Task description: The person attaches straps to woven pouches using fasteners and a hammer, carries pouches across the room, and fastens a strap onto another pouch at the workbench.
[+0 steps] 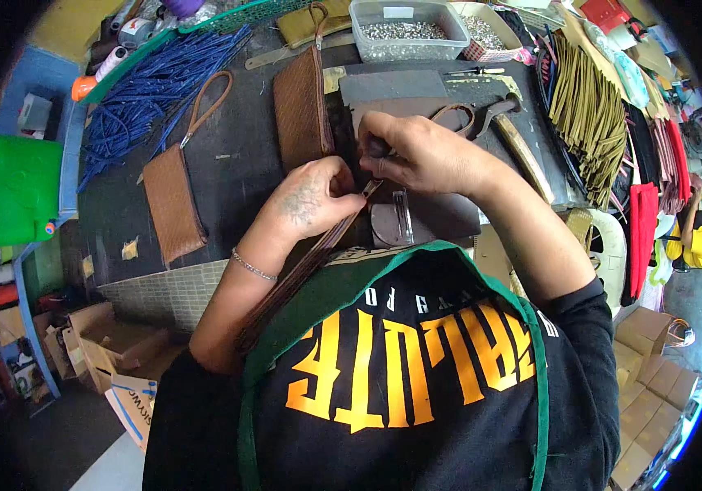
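Fingers (pixel 351 203) on brown pouch (pixel 306 270), hammer (pixel 520 149) (wooden-handled)

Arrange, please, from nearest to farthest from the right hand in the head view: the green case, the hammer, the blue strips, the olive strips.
1. Hammer, just right of the right hand.
2. Olive strips, farther right.
3. Blue strips, at upper left.
4. Green case, at far left.

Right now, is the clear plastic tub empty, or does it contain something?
Not empty: many small silvery pieces show inside the clear plastic tub.
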Demonstrator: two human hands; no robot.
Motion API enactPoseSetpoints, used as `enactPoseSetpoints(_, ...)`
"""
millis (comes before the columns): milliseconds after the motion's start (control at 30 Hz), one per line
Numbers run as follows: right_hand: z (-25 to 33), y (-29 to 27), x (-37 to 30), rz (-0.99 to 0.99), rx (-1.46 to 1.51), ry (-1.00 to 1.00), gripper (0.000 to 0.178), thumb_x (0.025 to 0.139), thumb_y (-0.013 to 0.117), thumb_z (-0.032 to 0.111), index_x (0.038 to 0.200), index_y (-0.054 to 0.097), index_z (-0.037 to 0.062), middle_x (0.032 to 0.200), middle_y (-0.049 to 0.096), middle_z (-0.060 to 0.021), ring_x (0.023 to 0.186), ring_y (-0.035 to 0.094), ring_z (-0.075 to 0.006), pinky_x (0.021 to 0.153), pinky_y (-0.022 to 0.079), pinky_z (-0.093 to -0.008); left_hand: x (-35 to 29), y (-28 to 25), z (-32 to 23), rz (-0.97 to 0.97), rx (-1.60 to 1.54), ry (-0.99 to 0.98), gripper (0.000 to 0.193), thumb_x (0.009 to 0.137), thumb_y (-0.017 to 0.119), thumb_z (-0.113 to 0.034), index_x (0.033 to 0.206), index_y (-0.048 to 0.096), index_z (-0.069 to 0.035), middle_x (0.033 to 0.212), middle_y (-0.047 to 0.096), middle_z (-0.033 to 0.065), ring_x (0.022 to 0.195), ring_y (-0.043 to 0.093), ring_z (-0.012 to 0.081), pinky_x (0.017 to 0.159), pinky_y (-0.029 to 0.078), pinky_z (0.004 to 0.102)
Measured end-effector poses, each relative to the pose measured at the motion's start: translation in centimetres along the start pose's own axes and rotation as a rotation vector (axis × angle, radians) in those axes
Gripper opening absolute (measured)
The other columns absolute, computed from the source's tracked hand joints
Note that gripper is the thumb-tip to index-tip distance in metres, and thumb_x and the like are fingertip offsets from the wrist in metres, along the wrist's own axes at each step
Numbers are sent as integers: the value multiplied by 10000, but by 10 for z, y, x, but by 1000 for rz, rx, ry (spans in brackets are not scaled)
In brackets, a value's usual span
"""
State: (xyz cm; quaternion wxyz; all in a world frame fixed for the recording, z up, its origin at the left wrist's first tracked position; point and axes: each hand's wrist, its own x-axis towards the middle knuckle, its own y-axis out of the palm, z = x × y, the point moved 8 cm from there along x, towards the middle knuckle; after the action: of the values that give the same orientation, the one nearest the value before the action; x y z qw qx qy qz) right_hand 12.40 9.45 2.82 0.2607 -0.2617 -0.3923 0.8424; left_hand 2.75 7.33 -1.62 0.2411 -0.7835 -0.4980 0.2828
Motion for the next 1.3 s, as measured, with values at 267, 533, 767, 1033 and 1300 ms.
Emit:
enactPoseSetpoints(267,6,-18,-13,-232,-31,-454,254,651,646,43,897,582,32,897,551,-107,852,527,-285,755,435,-340,-3,0,4,28,-174,-82,164,709,671,-119,746,582,14,646,587,36,577,546,68,538,455,209)
enactPoseSetpoints(533,8,-4,-16,-237,-149,-531,159,632,670,91,777,621,50,795,545,-54,769,505,-244,693,447,-326,5,15,13,174,-443,-140,117,754,638,-84,773,599,24,687,609,43,603,549,62,557,448,192)
enactPoseSetpoints(767,11,-4,-17,-272,-164,-555,133,634,664,83,754,619,49,775,555,-50,754,512,-235,668,453,-316,7,23,28,133,-621,-265,153,694,666,-103,704,613,40,644,611,71,571,552,98,520,442,222)
enactPoseSetpoints(1033,12,0,-18,-274,-167,-584,138,615,646,66,742,606,32,778,559,-58,750,515,-239,668,454,-314,10,29,32,141,-619,-264,153,679,671,-116,688,620,27,621,608,70,542,542,97,503,438,230)
enactPoseSetpoints(1300,23,-1,-20,-227,-315,-641,81,639,552,130,678,591,70,765,551,-30,778,512,-213,693,458,-294,8,23,26,157,-536,-291,73,705,656,-47,707,604,5,663,597,35,583,532,74,527,418,195)
